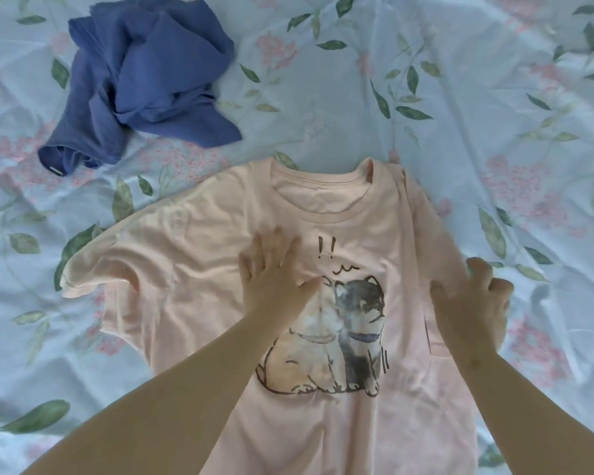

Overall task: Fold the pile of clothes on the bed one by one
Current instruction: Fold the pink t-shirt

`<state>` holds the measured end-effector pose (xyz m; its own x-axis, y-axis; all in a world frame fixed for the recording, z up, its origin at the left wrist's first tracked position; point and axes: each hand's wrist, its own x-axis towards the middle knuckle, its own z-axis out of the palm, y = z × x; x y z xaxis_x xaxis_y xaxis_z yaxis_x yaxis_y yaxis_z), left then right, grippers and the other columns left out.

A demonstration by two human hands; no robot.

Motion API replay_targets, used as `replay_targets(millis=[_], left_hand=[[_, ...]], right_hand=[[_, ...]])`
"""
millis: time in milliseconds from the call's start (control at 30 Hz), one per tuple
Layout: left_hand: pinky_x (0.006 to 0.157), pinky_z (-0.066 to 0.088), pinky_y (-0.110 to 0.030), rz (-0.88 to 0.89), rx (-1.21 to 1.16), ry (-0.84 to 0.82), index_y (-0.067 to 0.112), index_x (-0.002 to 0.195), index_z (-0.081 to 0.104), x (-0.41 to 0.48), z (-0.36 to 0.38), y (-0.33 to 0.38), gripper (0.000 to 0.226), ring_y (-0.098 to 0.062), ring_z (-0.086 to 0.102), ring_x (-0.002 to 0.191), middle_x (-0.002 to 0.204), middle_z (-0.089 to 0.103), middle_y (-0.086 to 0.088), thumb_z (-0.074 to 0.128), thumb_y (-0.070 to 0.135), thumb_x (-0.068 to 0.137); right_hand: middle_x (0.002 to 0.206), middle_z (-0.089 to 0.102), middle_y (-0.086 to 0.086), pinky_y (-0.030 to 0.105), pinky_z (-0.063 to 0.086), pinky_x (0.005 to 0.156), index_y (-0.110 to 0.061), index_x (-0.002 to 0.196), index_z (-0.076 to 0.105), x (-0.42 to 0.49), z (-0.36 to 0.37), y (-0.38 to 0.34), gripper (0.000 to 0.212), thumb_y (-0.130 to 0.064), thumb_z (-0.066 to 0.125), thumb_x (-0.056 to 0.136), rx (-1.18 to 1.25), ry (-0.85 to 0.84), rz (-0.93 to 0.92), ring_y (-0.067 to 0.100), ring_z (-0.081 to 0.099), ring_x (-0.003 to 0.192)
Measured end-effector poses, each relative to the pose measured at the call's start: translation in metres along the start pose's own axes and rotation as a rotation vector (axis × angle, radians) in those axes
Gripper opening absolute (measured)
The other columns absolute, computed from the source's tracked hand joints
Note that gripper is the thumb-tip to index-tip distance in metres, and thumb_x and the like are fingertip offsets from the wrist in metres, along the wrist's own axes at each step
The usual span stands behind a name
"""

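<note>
**Pink T-shirt spread out under both my hands**

The pink T-shirt (186, 255) lies face up on the bed (340, 84), with its collar (323, 204) at the far end and its hem running off the picture towards me. The dog print (340, 341) on its chest faces up, with two exclamation marks above it.

My left hand (271, 272) lies flat on the T-shirt's chest, just left of the dog print. Its fingers (278, 241) are straight and spread and hold nothing, and the thumb tip touches the top edge of the print. The cloth is slightly wrinkled around this hand.

My right hand (470, 303) is at the T-shirt's right edge, level with the dog's head. Its fingers (479, 267) are bent down over that edge and gripping the cloth, though the fingertips are hidden, so I cannot tell how much fabric they hold. On this side the T-shirt lies doubled over onto itself, giving a straight edge from the shoulder down to my hand. A dark line of the print shows just beside my wrist.

The T-shirt's left sleeve (93, 265) lies spread out to the side, wrinkled, with its cuff slightly curled.

Beyond the T-shirt's left shoulder, and apart from it, a blue garment (144, 77) lies crumpled in a heap. The bed sheet is pale blue with green leaves and pink flowers, and it is creased all around the T-shirt.
</note>
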<state>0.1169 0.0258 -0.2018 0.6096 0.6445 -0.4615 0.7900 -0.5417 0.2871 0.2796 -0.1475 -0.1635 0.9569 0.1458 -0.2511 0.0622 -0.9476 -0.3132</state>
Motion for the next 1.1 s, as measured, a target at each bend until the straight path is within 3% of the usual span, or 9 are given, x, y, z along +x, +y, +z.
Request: replay_targets(millis=[133,300,400,500,667,733,867,1033,1100], left_hand=[[0.106,-0.017,-0.062,0.022,0.086,-0.135,0.045,0.145,-0.013,0.004,0.027,0.041,0.089,-0.036,-0.034,0.137,0.153,-0.03,0.008,0.042,0.073,0.08],[0.107,-0.013,-0.063,-0.003,0.162,-0.159,0.046,0.144,-0.016,0.009,0.029,0.037,0.093,-0.036,-0.031,0.138,0.153,-0.032,0.007,0.04,0.078,0.077],[0.109,-0.011,-0.063,-0.007,0.188,-0.174,0.045,0.144,-0.019,0.008,0.027,0.038,0.093,-0.036,-0.032,0.138,0.152,-0.034,0.007,0.038,0.078,0.078],[0.111,-0.008,-0.063,-0.007,0.203,-0.17,0.045,0.144,-0.019,0.008,0.027,0.039,0.093,-0.036,-0.03,0.138,0.152,-0.033,0.007,0.037,0.079,0.078],[0.111,-0.008,-0.061,-0.011,0.234,-0.155,0.046,0.144,-0.018,0.01,0.03,0.037,0.092,-0.035,-0.028,0.139,0.152,-0.032,0.009,0.036,0.08,0.077],[0.112,-0.007,-0.06,-0.014,0.248,-0.152,0.046,0.143,-0.02,0.011,0.031,0.036,0.093,-0.035,-0.028,0.14,0.152,-0.033,0.009,0.035,0.08,0.077],[0.111,-0.007,-0.06,-0.017,0.256,-0.143,0.046,0.142,-0.022,0.011,0.033,0.035,0.093,-0.034,-0.028,0.14,0.151,-0.035,0.01,0.033,0.081,0.077],[0.111,-0.007,-0.06,0.0,0.279,-0.115,0.045,0.142,-0.022,0.01,0.036,0.032,0.092,-0.034,-0.027,0.14,0.152,-0.033,0.01,0.029,0.083,0.076],[0.111,-0.007,-0.06,0.002,0.284,-0.113,0.046,0.142,-0.023,0.009,0.037,0.031,0.092,-0.034,-0.027,0.14,0.151,-0.034,0.01,0.027,0.084,0.075]], right_hand=[[0.118,0.05,0.011,0.044,0.041,0.088,-0.018,0.12,0.056,0.001,0.006,0.024,0.043,-0.03,0.069,0.081,-0.241,-0.135,-0.381,0.037,0.044,0.115],[0.138,0.042,-0.001,0.038,0.027,0.108,-0.017,0.137,0.04,0.008,0.0,0.049,0.063,-0.043,0.06,0.083,-0.346,-0.169,-0.367,0.028,0.032,0.135],[0.117,0.058,-0.008,0.029,0.037,0.09,-0.025,0.111,0.061,0.015,-0.011,0.057,0.025,-0.029,0.052,0.088,-0.369,-0.117,-0.485,0.022,0.052,0.113],[0.088,0.066,0.002,0.032,0.039,0.068,-0.024,0.094,0.068,0.032,-0.033,0.05,0.022,-0.016,0.048,0.09,-0.065,-0.136,-0.291,0.03,0.059,0.088],[0.112,0.064,0.01,0.032,0.047,0.081,-0.016,0.12,0.053,0.089,-0.07,0.039,0.03,-0.025,0.042,0.093,0.574,0.288,0.156,0.022,0.062,0.088],[0.131,0.053,0.005,0.031,0.045,0.087,-0.017,0.137,0.036,0.098,-0.069,0.046,0.048,-0.038,0.043,0.095,0.713,0.186,0.272,0.013,0.061,0.095],[0.136,0.044,0.013,0.045,0.041,0.101,-0.013,0.138,0.033,0.069,-0.036,0.079,0.068,-0.05,0.056,0.086,0.624,-0.039,0.52,0.03,0.048,0.121],[0.074,0.047,0.003,0.026,0.036,0.053,-0.012,0.095,0.05,0.046,-0.019,0.087,0.035,-0.035,0.072,0.079,0.697,-0.149,0.621,0.017,0.043,0.058],[0.067,0.046,0.002,0.024,0.038,0.052,-0.013,0.081,0.052,0.051,-0.025,0.08,0.019,-0.022,0.069,0.082,0.891,-0.222,0.66,0.015,0.043,0.056]])
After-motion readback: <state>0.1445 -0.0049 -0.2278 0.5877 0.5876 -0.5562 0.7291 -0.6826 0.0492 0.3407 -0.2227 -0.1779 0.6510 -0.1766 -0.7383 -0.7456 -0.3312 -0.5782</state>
